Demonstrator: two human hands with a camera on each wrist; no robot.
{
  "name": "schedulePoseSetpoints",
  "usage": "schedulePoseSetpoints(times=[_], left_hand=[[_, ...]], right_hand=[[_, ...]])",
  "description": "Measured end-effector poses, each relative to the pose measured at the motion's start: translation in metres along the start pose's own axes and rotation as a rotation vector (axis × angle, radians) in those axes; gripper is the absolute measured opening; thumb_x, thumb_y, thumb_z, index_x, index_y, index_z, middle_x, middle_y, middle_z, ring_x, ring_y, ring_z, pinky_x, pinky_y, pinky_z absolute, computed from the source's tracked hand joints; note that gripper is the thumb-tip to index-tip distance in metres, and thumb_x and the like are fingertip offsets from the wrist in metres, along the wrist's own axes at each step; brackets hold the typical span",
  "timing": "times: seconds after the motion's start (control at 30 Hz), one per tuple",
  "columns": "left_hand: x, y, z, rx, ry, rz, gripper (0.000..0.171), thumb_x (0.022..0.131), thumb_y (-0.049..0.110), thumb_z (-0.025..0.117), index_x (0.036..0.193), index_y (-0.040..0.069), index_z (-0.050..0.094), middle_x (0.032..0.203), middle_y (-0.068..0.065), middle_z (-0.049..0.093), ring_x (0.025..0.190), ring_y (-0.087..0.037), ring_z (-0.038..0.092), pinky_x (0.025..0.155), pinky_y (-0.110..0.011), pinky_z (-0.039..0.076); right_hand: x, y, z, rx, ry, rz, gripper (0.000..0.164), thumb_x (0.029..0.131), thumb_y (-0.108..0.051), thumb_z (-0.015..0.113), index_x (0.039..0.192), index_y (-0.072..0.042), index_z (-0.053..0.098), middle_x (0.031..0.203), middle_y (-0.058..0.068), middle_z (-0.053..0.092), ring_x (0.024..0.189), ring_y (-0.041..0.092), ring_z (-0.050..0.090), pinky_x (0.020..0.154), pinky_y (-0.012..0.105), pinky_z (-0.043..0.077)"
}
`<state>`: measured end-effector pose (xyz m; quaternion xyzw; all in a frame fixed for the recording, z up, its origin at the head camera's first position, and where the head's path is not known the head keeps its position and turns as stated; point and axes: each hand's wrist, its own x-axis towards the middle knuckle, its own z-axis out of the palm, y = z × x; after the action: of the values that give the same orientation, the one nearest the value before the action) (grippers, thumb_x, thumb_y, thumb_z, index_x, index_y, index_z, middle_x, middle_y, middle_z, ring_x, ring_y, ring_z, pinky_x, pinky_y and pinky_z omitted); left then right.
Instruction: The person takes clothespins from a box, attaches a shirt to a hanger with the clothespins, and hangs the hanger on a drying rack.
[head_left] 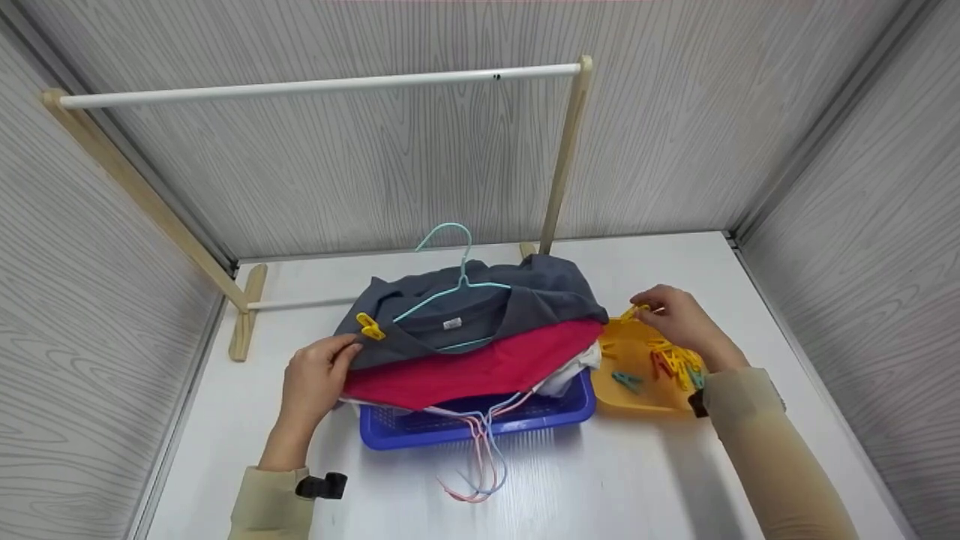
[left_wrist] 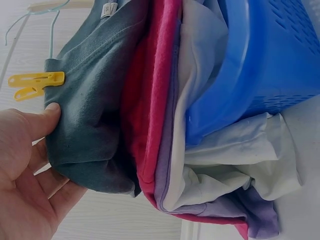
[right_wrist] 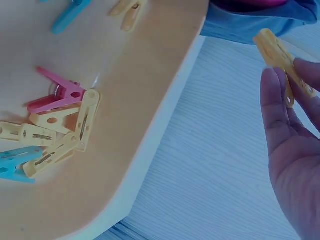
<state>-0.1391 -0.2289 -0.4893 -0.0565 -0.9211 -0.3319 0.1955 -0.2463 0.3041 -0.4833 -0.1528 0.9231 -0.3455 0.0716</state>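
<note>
Head view, centre of the frame: a dark grey shirt (head_left: 476, 306) lies on a red garment (head_left: 480, 371) over a blue basket (head_left: 555, 421) on a white table (head_left: 585, 487). A turquoise hanger (head_left: 464, 282) sits in its neckline, hook upward. The shirt looks soft and light, likely to sag wherever nothing supports it; the slim hanger is probably smooth enough to slide inside the cloth if tugged. The surest hold would be at a shoulder, where fabric lies over the hanger.

A yellow clip (head_left: 370, 326) is fastened at the shoulder on the left of the frame (it sticks up from the cloth's edge). Another, the held clip (head_left: 630, 313), is at the right of the frame, by the upper-left rim of an orange tray (head_left: 615, 390) of loose pegs (head_left: 679, 361). It should be light, stiff and springy, best taken by its handle ends so that a squeeze opens it.

Of the hands, the left hand (head_left: 315, 375) reaches up from the lower left and lightly pinches the shirt's edge just below the fastened clip, thumb in front, loosely bent fingers behind. The right hand (head_left: 682, 319) extends from the lower right across the tray, thumb and fingertips nearly closed around the held clip; which end they grip, I cannot tell.
</note>
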Motion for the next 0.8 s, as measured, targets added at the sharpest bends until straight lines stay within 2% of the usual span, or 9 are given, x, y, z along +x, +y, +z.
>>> schedulePoseSetpoints(times=[0.1,0.23,0.43,0.57,0.7,0.8], left_hand=[[0.0,0.0,0.0,-0.001,0.003,0.004,0.015,0.091,0.012,0.072,0.1,0.002,0.075,0.097,-0.016,0.072,0.091,-0.035,0.069,0.08,-0.052,0.052],[0.0,0.0,0.0,-0.002,0.001,0.0,0.015,0.091,0.012,0.072,0.101,0.002,0.075,0.097,-0.016,0.072,0.091,-0.035,0.069,0.08,-0.052,0.052],[0.0,-0.001,-0.001,-0.007,-0.004,-0.016,0.015,0.091,0.012,0.072,0.101,0.002,0.075,0.097,-0.015,0.072,0.091,-0.035,0.069,0.081,-0.052,0.052],[0.0,-0.001,-0.001,-0.008,-0.007,-0.014,0.015,0.091,0.012,0.072,0.101,0.002,0.075,0.097,-0.016,0.072,0.091,-0.035,0.069,0.081,-0.052,0.052],[-0.001,0.0,-0.001,-0.012,0.006,0.005,0.015,0.09,0.012,0.072,0.101,0.001,0.075,0.096,-0.016,0.072,0.09,-0.036,0.069,0.08,-0.052,0.053],[-0.001,0.0,0.0,-0.011,0.017,0.023,0.015,0.09,0.012,0.073,0.1,0.001,0.075,0.095,-0.016,0.072,0.09,-0.036,0.069,0.079,-0.053,0.053]], right_hand=[[-0.001,-0.004,-0.002,0.027,0.037,-0.022,0.026,0.096,-0.004,0.062,0.122,0.003,0.063,0.113,0.018,0.062,0.101,0.033,0.062,0.089,0.048,0.051],[-0.002,-0.013,-0.004,0.064,0.073,0.007,0.032,0.094,-0.007,0.067,0.125,0.001,0.062,0.113,0.017,0.065,0.098,0.031,0.063,0.088,0.043,0.053],[-0.002,-0.029,-0.005,0.075,0.156,0.014,0.03,0.093,-0.011,0.069,0.121,-0.001,0.066,0.111,0.015,0.067,0.094,0.027,0.064,0.082,0.025,0.054],[-0.002,-0.036,-0.003,0.072,0.238,-0.084,0.023,0.088,-0.006,0.073,0.111,-0.001,0.072,0.102,0.012,0.071,0.087,0.024,0.065,0.074,0.015,0.05],[0.0,-0.039,0.0,0.043,0.306,-0.228,0.015,0.084,-0.003,0.076,0.099,-0.002,0.075,0.095,0.009,0.073,0.083,0.021,0.066,0.072,0.013,0.049],[0.002,-0.041,0.002,0.035,0.322,-0.274,0.011,0.083,-0.002,0.077,0.094,-0.003,0.077,0.091,0.006,0.073,0.08,0.019,0.066,0.072,0.012,0.048]])
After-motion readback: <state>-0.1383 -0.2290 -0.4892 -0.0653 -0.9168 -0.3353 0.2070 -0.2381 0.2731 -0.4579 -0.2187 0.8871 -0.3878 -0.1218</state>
